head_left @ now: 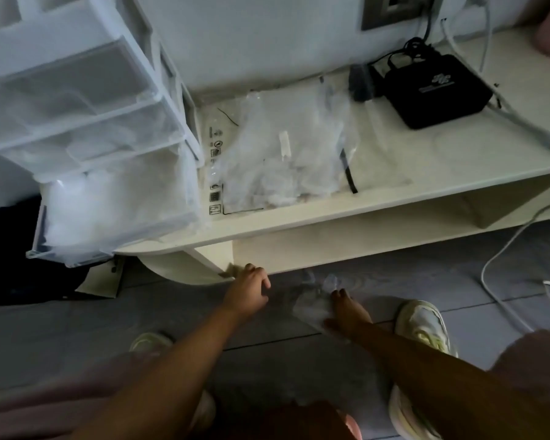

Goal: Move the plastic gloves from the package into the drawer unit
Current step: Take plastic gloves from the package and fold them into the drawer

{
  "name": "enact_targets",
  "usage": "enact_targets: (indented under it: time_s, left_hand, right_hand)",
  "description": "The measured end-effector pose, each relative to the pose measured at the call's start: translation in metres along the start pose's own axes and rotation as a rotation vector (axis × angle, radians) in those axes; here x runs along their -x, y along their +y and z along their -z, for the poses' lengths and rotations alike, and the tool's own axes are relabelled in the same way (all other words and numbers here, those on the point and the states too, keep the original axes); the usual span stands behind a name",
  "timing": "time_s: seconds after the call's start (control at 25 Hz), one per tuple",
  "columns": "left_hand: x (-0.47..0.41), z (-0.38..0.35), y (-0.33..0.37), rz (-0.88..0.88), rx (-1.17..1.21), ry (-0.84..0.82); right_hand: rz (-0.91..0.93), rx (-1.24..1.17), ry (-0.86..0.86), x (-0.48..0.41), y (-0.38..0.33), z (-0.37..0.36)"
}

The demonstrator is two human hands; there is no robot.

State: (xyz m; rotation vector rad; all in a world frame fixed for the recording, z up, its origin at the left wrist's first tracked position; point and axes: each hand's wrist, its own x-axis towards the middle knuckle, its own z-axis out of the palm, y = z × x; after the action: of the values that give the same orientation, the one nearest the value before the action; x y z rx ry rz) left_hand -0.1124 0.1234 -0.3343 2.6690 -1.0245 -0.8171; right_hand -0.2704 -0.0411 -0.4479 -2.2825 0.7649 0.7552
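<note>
The clear plastic glove package (286, 154) lies flat on the cream shelf (426, 160), crumpled gloves showing inside it. At the left stands a translucent drawer unit (86, 128); its bottom drawer (115, 211) is pulled out and filled with clear plastic. My right hand (346, 312) is low over the floor and grips a crumpled clear plastic glove (315, 300). Beside it, my left hand (248, 290) hangs with loosely curled fingers near the shelf's lower edge and holds nothing.
A black box (435, 90) with cables sits at the shelf's back right, under a wall socket (391, 7). A white cable (502, 274) trails across the grey floor (77, 331). A dark bag (10, 249) lies under the drawer unit. My shoes (423, 325) stand below.
</note>
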Motion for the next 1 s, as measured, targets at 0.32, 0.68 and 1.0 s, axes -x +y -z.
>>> enact_targets:
  time_s: [0.32,0.68,1.0]
  left_hand:
    - [0.000,0.003,-0.007,0.097,0.210,-0.011]
    - [0.023,0.053,0.015,0.004,0.282,-0.380]
    - [0.077,0.139,0.047,-0.246,0.584,-0.437]
  right_hand:
    - [0.009,0.049,-0.017,-0.018,-0.018,0.006]
    - [0.383,0.091,-0.310,0.046,-0.090,0.118]
    - [0.654,0.063,-0.227,0.165,-0.155,0.231]
